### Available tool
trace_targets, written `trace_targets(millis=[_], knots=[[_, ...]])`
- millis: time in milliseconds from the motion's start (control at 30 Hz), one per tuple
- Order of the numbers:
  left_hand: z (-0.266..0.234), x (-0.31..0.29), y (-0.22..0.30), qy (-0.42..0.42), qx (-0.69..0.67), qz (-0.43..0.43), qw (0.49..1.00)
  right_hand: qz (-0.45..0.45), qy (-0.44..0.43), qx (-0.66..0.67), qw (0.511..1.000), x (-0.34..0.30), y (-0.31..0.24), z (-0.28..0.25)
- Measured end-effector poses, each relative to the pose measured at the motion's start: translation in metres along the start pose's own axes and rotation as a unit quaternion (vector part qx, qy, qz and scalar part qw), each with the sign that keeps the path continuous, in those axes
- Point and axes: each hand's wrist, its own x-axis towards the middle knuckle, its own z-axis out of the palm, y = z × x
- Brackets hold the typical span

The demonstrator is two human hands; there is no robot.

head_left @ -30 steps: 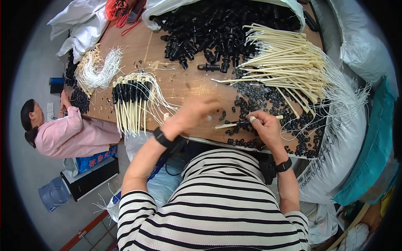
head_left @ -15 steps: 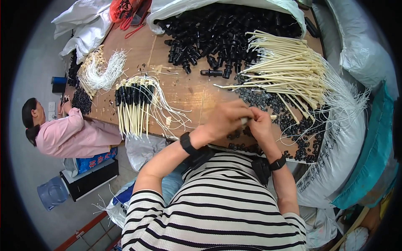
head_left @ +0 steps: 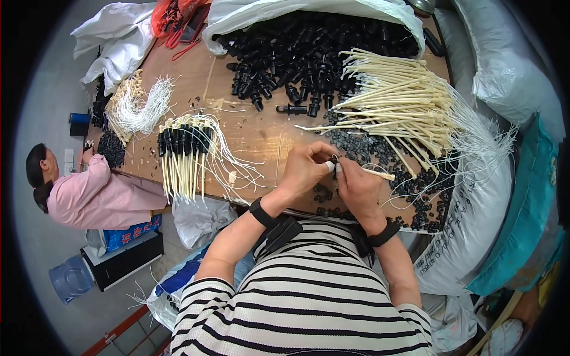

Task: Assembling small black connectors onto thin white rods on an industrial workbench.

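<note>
In front of my body, both hands meet above the table's near edge. My left hand (head_left: pixel 304 171) is closed, thumb and forefinger pinching a small black part (head_left: pixel 334 159). My right hand (head_left: pixel 360 185) is closed beside it, fingertips touching the same spot. From behind the right fingers sticks out the end of a cream tube (head_left: pixel 380 174) with thin white string by it; the rest is hidden. Under and around the hands lie many small black clips (head_left: pixel 409 172). Beyond the right hand is a heap of cream tubes with white strings (head_left: pixel 398 101).
A white sack (head_left: pixel 314 12) spills black connectors (head_left: pixel 303 53) at the back. Assembled black-and-cream pieces (head_left: pixel 185 148) and a white string bundle (head_left: pixel 151 104) lie left on the table (head_left: pixel 237 133). Full sacks (head_left: pixel 475 219) line the right side. A person in pink (head_left: pixel 98 193) works at far left.
My left hand, blurred before, has steadied and now pinches the small black part. My right hand has turned over, its back now showing, with the tube end sticking out. The whole view has shifted slightly.
</note>
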Motion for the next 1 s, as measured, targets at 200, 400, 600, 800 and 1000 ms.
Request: trace_targets(millis=[200,400,600,800,1000], knots=[[-0.013,0.005,-0.011,0.038,0.158,0.09,0.983,0.106,-0.045,0.186,0.976,-0.008,0.005,-0.009],[-0.005,-0.005,0.013,-0.091,0.253,0.296,0.917,0.335,-0.071,0.683,0.645,-0.002,0.015,-0.026],[-0.021,0.001,0.016,-0.177,0.311,0.182,0.916,0.331,-0.066,0.508,0.793,-0.002,0.009,-0.035],[-0.035,0.003,0.013,-0.23,0.24,0.067,0.941,0.159,-0.113,0.304,0.932,0.004,0.006,-0.045],[-0.036,0.001,0.01,-0.194,0.274,0.078,0.939,-0.142,-0.148,-0.021,0.978,0.006,0.007,-0.041]])
